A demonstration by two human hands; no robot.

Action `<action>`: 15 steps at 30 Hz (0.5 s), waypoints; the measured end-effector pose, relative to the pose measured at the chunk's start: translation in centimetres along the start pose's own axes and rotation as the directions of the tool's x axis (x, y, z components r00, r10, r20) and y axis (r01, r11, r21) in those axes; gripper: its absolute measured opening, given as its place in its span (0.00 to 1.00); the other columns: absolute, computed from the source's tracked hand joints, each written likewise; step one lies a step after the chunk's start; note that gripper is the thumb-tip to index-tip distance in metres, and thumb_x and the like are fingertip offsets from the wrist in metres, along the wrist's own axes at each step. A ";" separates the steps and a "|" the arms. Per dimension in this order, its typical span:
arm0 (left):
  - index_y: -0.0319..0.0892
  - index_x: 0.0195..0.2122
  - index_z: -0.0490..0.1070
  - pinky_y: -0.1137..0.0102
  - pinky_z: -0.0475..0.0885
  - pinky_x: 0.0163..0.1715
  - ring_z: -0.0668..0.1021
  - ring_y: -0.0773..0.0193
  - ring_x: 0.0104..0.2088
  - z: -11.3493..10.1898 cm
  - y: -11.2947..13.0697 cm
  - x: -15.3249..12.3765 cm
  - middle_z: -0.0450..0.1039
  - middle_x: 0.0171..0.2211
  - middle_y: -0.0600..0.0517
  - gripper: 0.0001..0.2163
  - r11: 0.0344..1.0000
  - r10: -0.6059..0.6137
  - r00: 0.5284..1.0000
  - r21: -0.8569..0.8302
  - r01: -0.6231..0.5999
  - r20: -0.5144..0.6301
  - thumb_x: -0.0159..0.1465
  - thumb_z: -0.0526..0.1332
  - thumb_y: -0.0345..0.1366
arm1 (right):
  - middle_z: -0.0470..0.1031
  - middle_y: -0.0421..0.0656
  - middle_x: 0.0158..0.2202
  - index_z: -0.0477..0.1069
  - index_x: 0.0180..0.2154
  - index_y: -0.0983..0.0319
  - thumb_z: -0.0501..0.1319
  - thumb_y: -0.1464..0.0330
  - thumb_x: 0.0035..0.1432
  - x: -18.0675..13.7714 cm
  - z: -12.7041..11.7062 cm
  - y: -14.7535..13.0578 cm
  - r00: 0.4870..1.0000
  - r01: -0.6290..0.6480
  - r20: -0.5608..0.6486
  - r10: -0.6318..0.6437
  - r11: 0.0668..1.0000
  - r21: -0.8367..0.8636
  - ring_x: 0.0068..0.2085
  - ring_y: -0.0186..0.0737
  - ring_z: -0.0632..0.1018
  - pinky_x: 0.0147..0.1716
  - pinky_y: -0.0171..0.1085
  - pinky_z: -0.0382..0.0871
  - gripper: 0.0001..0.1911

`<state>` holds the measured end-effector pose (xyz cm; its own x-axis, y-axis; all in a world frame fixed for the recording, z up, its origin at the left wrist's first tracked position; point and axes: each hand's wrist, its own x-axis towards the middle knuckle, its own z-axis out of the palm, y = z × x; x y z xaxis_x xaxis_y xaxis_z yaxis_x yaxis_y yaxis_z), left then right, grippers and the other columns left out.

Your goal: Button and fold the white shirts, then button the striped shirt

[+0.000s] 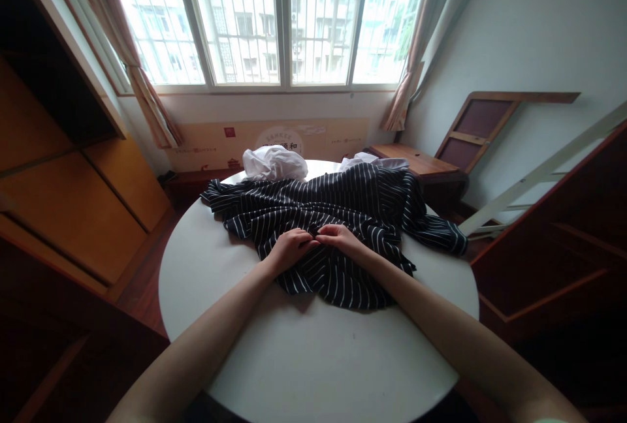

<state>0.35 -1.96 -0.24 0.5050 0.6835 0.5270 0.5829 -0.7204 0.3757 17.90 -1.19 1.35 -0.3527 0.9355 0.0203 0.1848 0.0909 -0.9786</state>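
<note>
A black garment with thin white stripes [343, 214] lies spread and rumpled over the far half of a round white table [313, 358]. Both my hands rest on its middle, fingertips meeting. My left hand [290, 248] is closed in a pinch on a fold of the striped cloth. My right hand [339, 237] pinches the same spot from the other side. What small part lies between the fingertips I cannot make out.
A crumpled white cloth [273, 162] lies at the table's far edge, another white piece [365, 162] beside it. Wooden cabinets [73, 201] stand left, a low wooden bench [416, 162] and a leaning frame right, a large window [274, 18] ahead.
</note>
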 end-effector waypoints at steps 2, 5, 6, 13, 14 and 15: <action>0.40 0.24 0.71 0.74 0.65 0.29 0.70 0.69 0.27 0.0 -0.1 0.0 0.69 0.24 0.53 0.15 1.000 0.004 1.000 0.006 -0.004 0.001 0.60 0.53 0.43 | 0.66 0.36 0.20 0.69 0.23 0.65 0.64 0.58 0.38 0.0 0.0 0.0 1.000 -0.003 0.006 0.003 1.000 0.024 0.23 0.30 0.66 0.26 0.33 0.60 0.16; 0.40 0.24 0.70 0.74 0.66 0.29 0.70 0.69 0.27 0.1 -0.2 -0.1 0.69 0.24 0.53 0.15 1.000 0.010 1.000 0.019 -0.010 0.006 0.60 0.52 0.43 | 0.64 0.36 0.18 0.67 0.21 0.65 0.61 0.56 0.41 0.2 0.0 0.1 1.000 -0.027 0.007 0.026 0.993 0.117 0.22 0.29 0.65 0.25 0.32 0.59 0.17; 0.40 0.24 0.70 0.74 0.66 0.29 0.70 0.69 0.27 0.1 -0.2 -0.1 0.69 0.24 0.53 0.15 1.000 0.012 1.000 0.021 -0.012 0.009 0.60 0.52 0.43 | 0.64 0.36 0.18 0.67 0.21 0.65 0.61 0.56 0.41 0.2 -0.1 0.2 0.999 -0.037 0.011 0.035 0.989 0.143 0.21 0.29 0.65 0.25 0.32 0.59 0.17; 0.40 0.26 0.70 0.74 0.66 0.30 0.70 0.69 0.28 0.0 -0.1 -0.1 0.69 0.26 0.53 0.14 1.000 0.014 0.999 0.024 -0.014 0.031 0.60 0.52 0.43 | 0.67 0.36 0.19 0.70 0.24 0.65 0.63 0.61 0.39 0.1 -0.4 0.1 0.998 -0.032 0.053 0.028 0.996 0.081 0.22 0.29 0.66 0.26 0.32 0.60 0.14; 0.41 0.26 0.70 0.74 0.66 0.30 0.70 0.69 0.28 0.0 -0.1 -0.1 0.69 0.26 0.53 0.14 1.000 0.014 0.999 0.021 -0.015 0.035 0.60 0.52 0.43 | 0.67 0.36 0.20 0.70 0.24 0.65 0.64 0.62 0.38 0.1 -0.5 0.0 0.998 -0.029 0.065 0.025 0.997 0.069 0.23 0.29 0.66 0.26 0.32 0.60 0.13; 0.41 0.27 0.71 0.74 0.66 0.31 0.70 0.68 0.28 0.0 -0.1 -0.1 0.69 0.26 0.53 0.13 1.000 0.016 0.999 0.017 -0.017 0.038 0.60 0.52 0.43 | 0.67 0.36 0.20 0.70 0.24 0.65 0.64 0.62 0.38 0.0 -0.5 -0.1 0.997 -0.029 0.079 0.024 0.998 0.057 0.23 0.29 0.67 0.27 0.32 0.61 0.13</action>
<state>0.26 -1.98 -0.34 0.5385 0.6757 0.5034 0.5851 -0.7298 0.3537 18.38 -1.00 1.53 -0.4197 0.9074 -0.0200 0.1425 0.0442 -0.9888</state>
